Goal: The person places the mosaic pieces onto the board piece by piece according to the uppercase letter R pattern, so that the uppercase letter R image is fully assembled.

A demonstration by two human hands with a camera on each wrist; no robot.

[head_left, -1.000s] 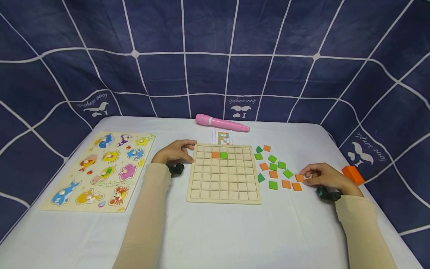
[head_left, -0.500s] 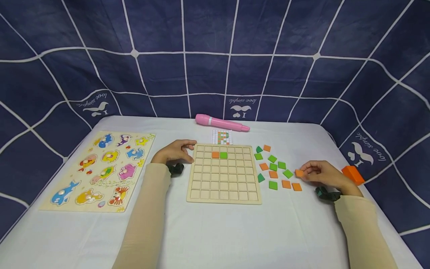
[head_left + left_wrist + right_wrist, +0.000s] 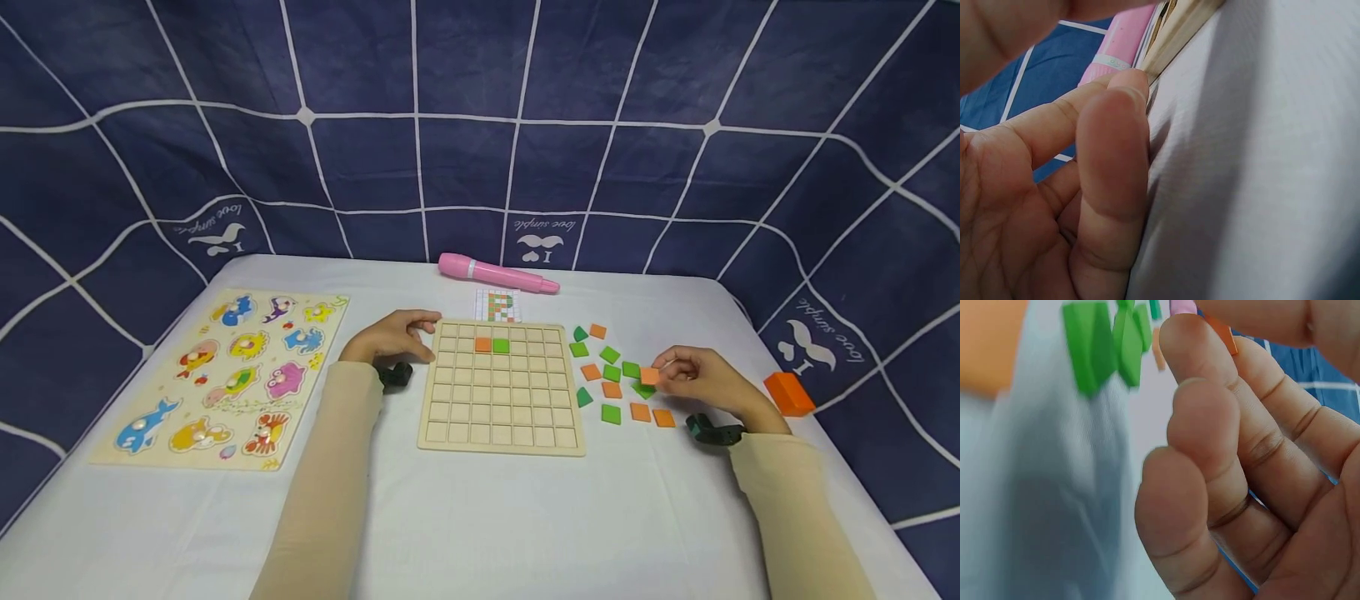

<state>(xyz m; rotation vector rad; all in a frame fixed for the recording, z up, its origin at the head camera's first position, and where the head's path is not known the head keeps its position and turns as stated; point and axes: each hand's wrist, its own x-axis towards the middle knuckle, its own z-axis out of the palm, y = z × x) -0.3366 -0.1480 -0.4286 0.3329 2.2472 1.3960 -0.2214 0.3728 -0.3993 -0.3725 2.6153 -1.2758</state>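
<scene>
A square wooden grid board (image 3: 480, 412) lies on the white-covered table, with one orange tile (image 3: 483, 345) and one green tile (image 3: 501, 346) side by side in its upper part. My left hand (image 3: 390, 335) rests at the board's upper left corner, loosely bent fingers and thumb touching its edge. To the right, my right hand (image 3: 701, 375) pinches an orange square tile (image 3: 649, 377) between thumb and fingers, over a loose green tile (image 3: 643, 391). In the right wrist view, part of the held tile (image 3: 1222, 336) shows behind the fingers.
Several loose green and orange tiles (image 3: 611, 390) are scattered right of the board. Behind it lie a small pattern card (image 3: 498, 306) and a pink toy microphone (image 3: 498, 273). An animal peg puzzle (image 3: 176, 387) is at left, an orange block (image 3: 789, 393) at far right.
My right hand has picked the orange tile up off the table and carried it left and away from me, over the green tile. My left hand keeps its place at the board.
</scene>
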